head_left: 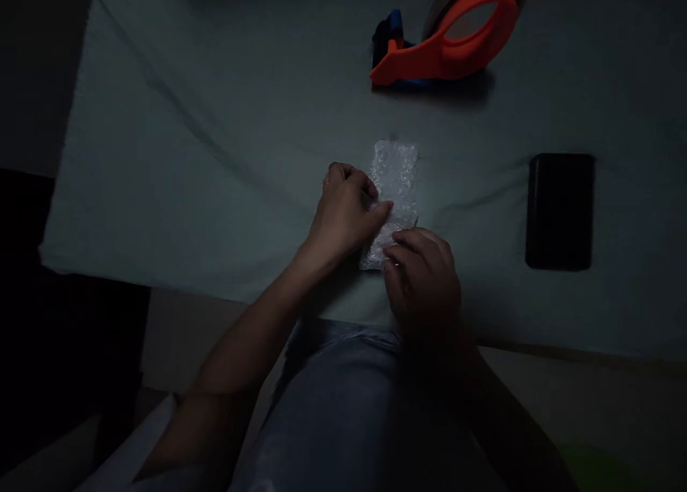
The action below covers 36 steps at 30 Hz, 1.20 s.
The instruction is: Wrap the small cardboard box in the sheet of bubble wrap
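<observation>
A narrow strip-shaped packet of clear bubble wrap (pixel 396 170) lies on the cloth-covered table, its long side pointing away from me. My left hand (pixel 346 209) grips its left edge, with the thumb pressed on top and the other fingers curled at the side. At the lower right end, my right hand (pixel 426 274) has its fingers bent and its thumb close to them, pinching the wrap near its bottom edge. Whether anything is inside the bubble wrap cannot be made out in the dim light.
An orange and blue tape dispenser (pixel 456 59) with a roll of tape lies beyond the wrap. To the right is a black rectangular object (pixel 561 212) with rounded corners. The pale green cloth (pixel 215 213) has creases, and the table's front edge runs close to my body.
</observation>
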{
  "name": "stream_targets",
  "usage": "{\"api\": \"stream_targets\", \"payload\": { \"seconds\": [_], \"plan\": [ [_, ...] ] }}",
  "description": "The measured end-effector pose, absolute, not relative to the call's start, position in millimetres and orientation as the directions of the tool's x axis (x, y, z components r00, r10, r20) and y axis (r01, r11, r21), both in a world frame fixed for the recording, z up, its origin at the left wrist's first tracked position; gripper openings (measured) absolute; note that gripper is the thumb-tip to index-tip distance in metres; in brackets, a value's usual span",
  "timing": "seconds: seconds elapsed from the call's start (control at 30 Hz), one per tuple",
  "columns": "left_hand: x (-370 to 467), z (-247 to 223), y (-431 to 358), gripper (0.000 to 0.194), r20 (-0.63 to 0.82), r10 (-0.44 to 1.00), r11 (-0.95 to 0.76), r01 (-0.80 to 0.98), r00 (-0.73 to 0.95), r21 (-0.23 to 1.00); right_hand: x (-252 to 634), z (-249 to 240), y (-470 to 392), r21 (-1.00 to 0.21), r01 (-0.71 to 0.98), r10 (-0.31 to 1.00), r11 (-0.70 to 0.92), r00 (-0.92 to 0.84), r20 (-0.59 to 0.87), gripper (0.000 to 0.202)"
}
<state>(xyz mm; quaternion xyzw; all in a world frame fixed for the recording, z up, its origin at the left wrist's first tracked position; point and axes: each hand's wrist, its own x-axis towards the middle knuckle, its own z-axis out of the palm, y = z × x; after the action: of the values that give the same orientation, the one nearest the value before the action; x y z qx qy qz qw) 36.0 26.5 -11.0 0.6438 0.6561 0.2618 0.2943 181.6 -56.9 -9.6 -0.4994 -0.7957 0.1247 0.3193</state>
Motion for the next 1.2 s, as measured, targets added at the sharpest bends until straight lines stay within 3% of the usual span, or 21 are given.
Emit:
{"api": "stream_targets", "payload": {
  "seconds": [0.1,0.17,0.3,0.43,0.53,0.6,0.7,0.83,0.93,1.2],
  "plan": [
    [30.6,-9.4,28.8,0.041,-0.083,0.997,0.057,0.696,0.004,0.716,183.8,-8.1,-59.7,-0.503,0.713,0.868,0.489,-0.339,0.363,0.025],
    [28.8,-7.5,32.9,0.045,-0.095,0.995,0.061,0.709,0.008,0.703,185.0,-8.9,-62.3,-0.476,0.717,0.856,0.51,-0.369,0.361,0.031],
    [28.8,-7.4,44.4,0.039,-0.157,0.988,0.098,0.764,0.004,0.637,189.0,-13.5,-64.6,-0.418,0.717,0.825,0.558,-0.422,0.377,0.037],
    [30.8,-4.9,51.1,0.04,-0.221,0.97,0.069,0.749,0.105,0.658,192.9,-15.0,-59.7,-0.448,0.691,0.822,0.567,-0.441,0.36,0.035],
    [32.9,2.1,49.5,0.027,-0.264,0.956,0.082,0.746,0.129,0.66,194.4,-13.9,-53.1,-0.457,0.684,0.822,0.568,-0.45,0.348,0.035],
    [33.6,5.5,46.5,0.016,-0.281,0.947,0.103,0.679,0.157,0.727,195.4,-13.1,-48.8,-0.468,0.676,0.822,0.57,-0.458,0.339,0.034],
    [33.0,4.2,40.9,0.007,-0.339,0.912,0.23,0.398,0.231,0.888,198.4,-11.6,-43.0,-0.497,0.646,0.815,0.579,-0.467,0.343,0.032],
    [31.3,-2.4,29.2,0.004,-0.409,0.869,0.405,0.074,0.278,0.911,205.7,-5.0,-36.0,-0.568,0.59,0.816,0.575,-0.463,0.345,0.035],
    [31.2,1.2,15.5,0.004,-0.417,0.869,0.436,-0.013,0.268,0.9,209.7,3.8,-31.7,-0.59,0.568,0.817,0.574,-0.443,0.369,0.037],
    [37.4,22.7,-14.7,0.019,-0.502,0.819,0.53,-0.033,0.277,0.847,204.3,5.2,-39.5,-0.53,0.569,0.778,0.629,-0.464,0.424,0.039]
  ]
}}
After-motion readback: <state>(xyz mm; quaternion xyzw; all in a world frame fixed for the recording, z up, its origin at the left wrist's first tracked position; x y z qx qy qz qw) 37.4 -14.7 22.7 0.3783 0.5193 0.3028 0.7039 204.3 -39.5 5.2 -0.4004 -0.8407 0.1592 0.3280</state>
